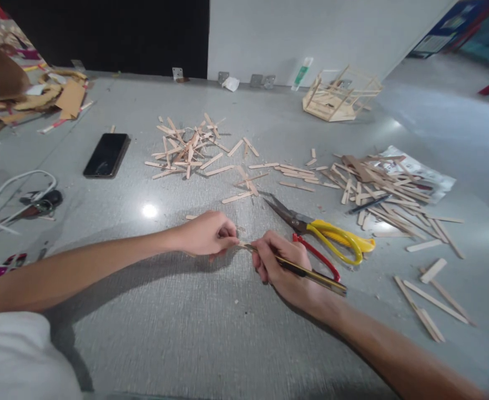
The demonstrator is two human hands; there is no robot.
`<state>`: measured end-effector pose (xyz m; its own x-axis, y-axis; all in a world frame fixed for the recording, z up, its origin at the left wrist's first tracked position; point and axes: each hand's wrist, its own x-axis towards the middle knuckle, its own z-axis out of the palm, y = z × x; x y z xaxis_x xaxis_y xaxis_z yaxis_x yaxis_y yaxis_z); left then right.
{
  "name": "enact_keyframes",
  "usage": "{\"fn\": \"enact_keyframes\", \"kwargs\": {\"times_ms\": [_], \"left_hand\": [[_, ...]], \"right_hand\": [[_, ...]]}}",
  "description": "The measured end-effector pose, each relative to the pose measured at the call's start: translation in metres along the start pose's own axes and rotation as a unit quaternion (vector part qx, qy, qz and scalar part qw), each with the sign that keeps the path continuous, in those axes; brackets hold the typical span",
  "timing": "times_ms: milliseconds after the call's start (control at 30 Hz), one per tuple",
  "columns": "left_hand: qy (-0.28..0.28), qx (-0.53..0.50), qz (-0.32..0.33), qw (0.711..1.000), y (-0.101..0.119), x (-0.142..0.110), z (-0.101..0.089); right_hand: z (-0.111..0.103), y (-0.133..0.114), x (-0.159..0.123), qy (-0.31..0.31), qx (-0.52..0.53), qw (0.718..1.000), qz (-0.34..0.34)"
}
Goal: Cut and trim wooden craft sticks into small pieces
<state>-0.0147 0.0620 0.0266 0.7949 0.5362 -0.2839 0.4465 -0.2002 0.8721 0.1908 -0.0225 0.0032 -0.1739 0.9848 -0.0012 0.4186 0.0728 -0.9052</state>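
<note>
My right hand (280, 264) is closed around a slim black and gold craft knife (311, 273), its tip pointing left. Pinched in my left hand (208, 233) is a small wooden stick (241, 243), mostly hidden by the fingers. The knife tip meets or nearly meets this stick; I cannot tell whether they touch. Just beyond my right hand lie scissors (298, 221) with yellow handles, and a red-handled tool (317, 253) partly covered by that hand. Another wooden stick (191, 217) lies behind my left wrist.
Loose sticks form a pile (190, 147) at centre back and another (389, 189) at right, with a pen (369, 204) on it. A phone (107, 155), a white cable (40, 189), a stick-built frame (338, 100) and a glue tube (302, 73) share the grey table (177, 344).
</note>
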Motion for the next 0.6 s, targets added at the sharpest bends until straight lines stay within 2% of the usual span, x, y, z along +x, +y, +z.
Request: {"fn": "enact_keyframes", "kwargs": {"times_ms": [333, 467, 600], "left_hand": [[0.006, 0.015, -0.007, 1.000, 0.0048, 0.0000, -0.0001], [0.009, 0.020, -0.002, 1.000, 0.0037, 0.0002, 0.0000], [0.005, 0.028, 0.003, 1.000, 0.0031, 0.0007, -0.0001]], "right_hand": [[0.0008, 0.0014, -0.0004, 0.003, -0.057, 0.998, -0.037], [0.0015, 0.0047, 0.0000, 0.025, -0.107, 0.992, -0.067], [0.0025, 0.0006, 0.0031, 0.023, -0.095, 0.994, -0.048]]}}
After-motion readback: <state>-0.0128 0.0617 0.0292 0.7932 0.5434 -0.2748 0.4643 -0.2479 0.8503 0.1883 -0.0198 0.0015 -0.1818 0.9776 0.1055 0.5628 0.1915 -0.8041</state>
